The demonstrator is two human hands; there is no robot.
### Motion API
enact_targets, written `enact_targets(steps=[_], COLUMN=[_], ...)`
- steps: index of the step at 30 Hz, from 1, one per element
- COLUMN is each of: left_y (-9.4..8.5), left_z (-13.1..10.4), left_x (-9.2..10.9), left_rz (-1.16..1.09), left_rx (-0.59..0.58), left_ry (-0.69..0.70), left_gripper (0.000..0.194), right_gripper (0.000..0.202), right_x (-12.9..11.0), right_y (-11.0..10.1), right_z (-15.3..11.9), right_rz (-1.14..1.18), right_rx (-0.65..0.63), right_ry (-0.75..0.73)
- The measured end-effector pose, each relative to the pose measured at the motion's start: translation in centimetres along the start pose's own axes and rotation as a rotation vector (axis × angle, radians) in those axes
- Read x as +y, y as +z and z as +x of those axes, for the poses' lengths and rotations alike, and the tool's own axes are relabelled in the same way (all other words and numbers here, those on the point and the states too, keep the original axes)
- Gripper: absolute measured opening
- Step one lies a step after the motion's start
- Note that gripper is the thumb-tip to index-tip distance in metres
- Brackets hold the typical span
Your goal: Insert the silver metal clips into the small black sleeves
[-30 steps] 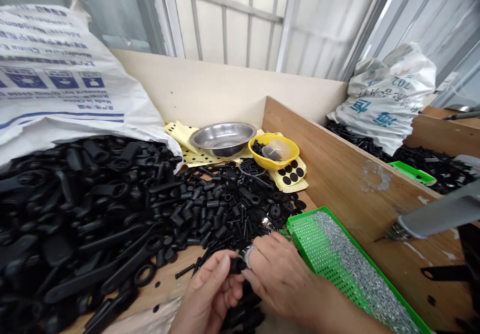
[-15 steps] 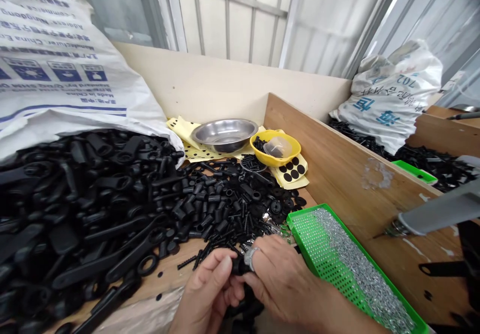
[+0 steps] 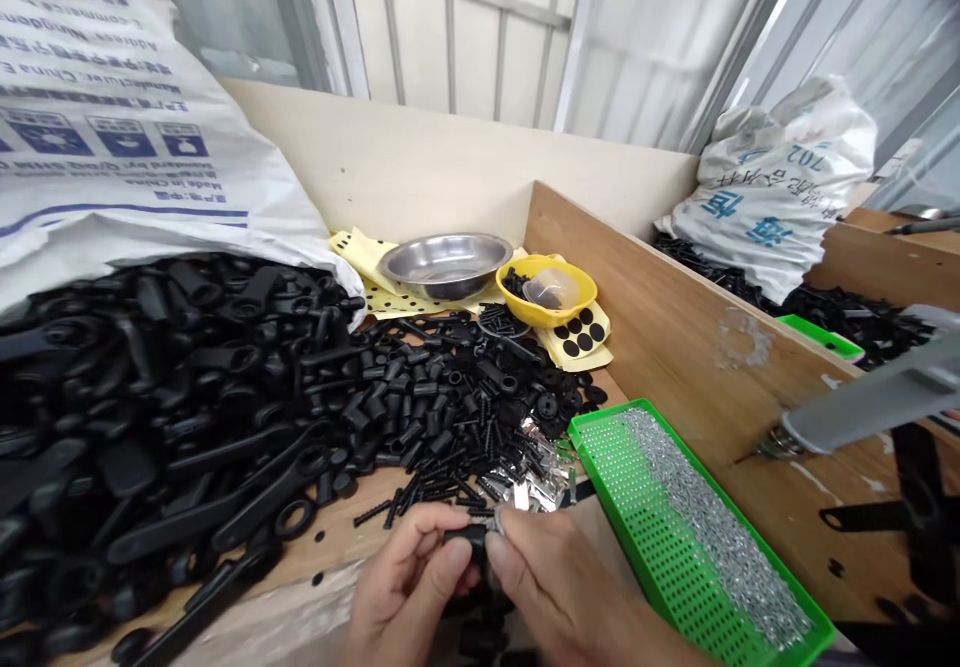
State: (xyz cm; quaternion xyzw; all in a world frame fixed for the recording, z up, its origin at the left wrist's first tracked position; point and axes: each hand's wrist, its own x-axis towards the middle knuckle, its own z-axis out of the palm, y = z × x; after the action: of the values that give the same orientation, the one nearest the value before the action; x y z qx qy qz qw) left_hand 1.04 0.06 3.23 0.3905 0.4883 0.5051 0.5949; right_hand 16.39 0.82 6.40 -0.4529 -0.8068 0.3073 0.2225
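A short black plastic cylinder (image 3: pixel 471 539) sits between my two hands at the bottom middle. My left hand (image 3: pixel 411 575) is closed round its left side, thumb in front and forefinger on top. My right hand (image 3: pixel 564 572) is closed too, its thumb and fingertips pinching the cylinder's right end. Something greyish shows by the right fingertips, too small to name. Just beyond the hands lie thin shiny metal clips (image 3: pixel 541 475) and ribbed black pins (image 3: pixel 431 477). Behind them is a heap of short black tubes (image 3: pixel 409 397).
A green tray (image 3: pixel 637 527) of small silvery pieces stands to the right, beside a wooden divider (image 3: pixel 675 347). Black handles (image 3: pixel 217 457) spill from a white sack (image 3: pixel 112 147) at left. A steel bowl (image 3: pixel 446 265) and yellow bowl (image 3: pixel 546 297) sit behind. A grey tool (image 3: pixel 862 412) juts in from the right.
My right hand has turned and drawn down slightly, its thumb now on the cylinder's end, uncovering more metal clips. My left hand keeps its hold. The view has shifted a little.
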Motion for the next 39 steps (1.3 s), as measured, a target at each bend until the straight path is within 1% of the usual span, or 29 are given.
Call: enact_targets(steps=[2,4,6,8,10,13,14,16,18,20,22,25,28,31,34,36,37,39], left_y=[-0.3,-0.4,-0.2,0.1,0.4,0.6,0.7,0.8,1.0,0.9,0.7,0.0,-0.6,-0.9,-0.8,-0.6,-0.5,-0.4], left_z=[0.0,0.0,0.0,-0.1,-0.1,-0.2,-0.2,-0.4,-0.6,-0.7,-0.8,-0.6,-0.4,-0.3,-0.3,-0.3,-0.3,-0.4], left_x=[0.0,-0.1,-0.1,-0.2,-0.1,0.0,0.0,0.1,0.2,0.1,0.0,-0.3,-0.4,-0.5,-0.5,-0.4,-0.4,-0.3], left_rz=[0.040,0.018,-0.070,-0.188,-0.279,-0.330,-0.333,-0.330,-0.311,-0.269,-0.208,-0.085,0.000,-0.016,-0.060,-0.094,-0.112,-0.137], left_rx=[-0.023,-0.043,-0.024,0.000,0.011,0.015,0.017,0.022,0.029,0.035,0.029,-0.013,-0.046,-0.038,-0.052,-0.066,-0.068,-0.053], left_ry=[0.014,-0.003,-0.050,-0.121,-0.184,-0.227,-0.233,-0.235,-0.216,-0.180,-0.139,-0.071,-0.042,-0.107,-0.219,-0.269,-0.283,-0.289], left_gripper=[0.028,0.028,0.030,0.031,0.033,0.034,0.034,0.035,0.035,0.033,0.031,0.029,0.028,0.030,0.034,0.036,0.036,0.035], right_gripper=[0.033,0.034,0.032,0.027,0.023,0.022,0.022,0.021,0.021,0.022,0.024,0.028,0.029,0.026,0.024,0.022,0.021,0.019], right_x=[-0.2,-0.1,0.0,0.3,0.7,1.3,1.4,1.6,1.5,1.2,0.7,-0.1,-0.4,0.1,1.0,1.4,1.6,1.6], right_y=[0.2,0.4,0.5,0.7,0.9,1.3,1.4,1.6,1.7,1.6,1.4,0.9,0.7,1.1,1.6,1.9,2.0,2.2], right_z=[-0.1,-0.1,-0.2,-0.3,-0.5,-0.7,-0.7,-0.7,-0.6,-0.6,-0.6,-0.7,-0.6,-0.6,-0.6,-0.7,-0.8,-0.9], right_rz=[0.050,0.063,0.037,-0.043,-0.184,-0.411,-0.467,-0.537,-0.543,-0.460,-0.302,-0.076,-0.006,-0.111,-0.311,-0.426,-0.467,-0.504], right_rx=[0.003,0.011,0.010,0.026,0.081,0.202,0.225,0.241,0.225,0.197,0.142,0.046,-0.009,0.002,0.072,0.086,0.085,0.083], right_ry=[0.024,0.039,0.035,0.026,-0.030,-0.199,-0.243,-0.281,-0.293,-0.270,-0.186,-0.054,-0.022,-0.057,-0.204,-0.309,-0.334,-0.336])
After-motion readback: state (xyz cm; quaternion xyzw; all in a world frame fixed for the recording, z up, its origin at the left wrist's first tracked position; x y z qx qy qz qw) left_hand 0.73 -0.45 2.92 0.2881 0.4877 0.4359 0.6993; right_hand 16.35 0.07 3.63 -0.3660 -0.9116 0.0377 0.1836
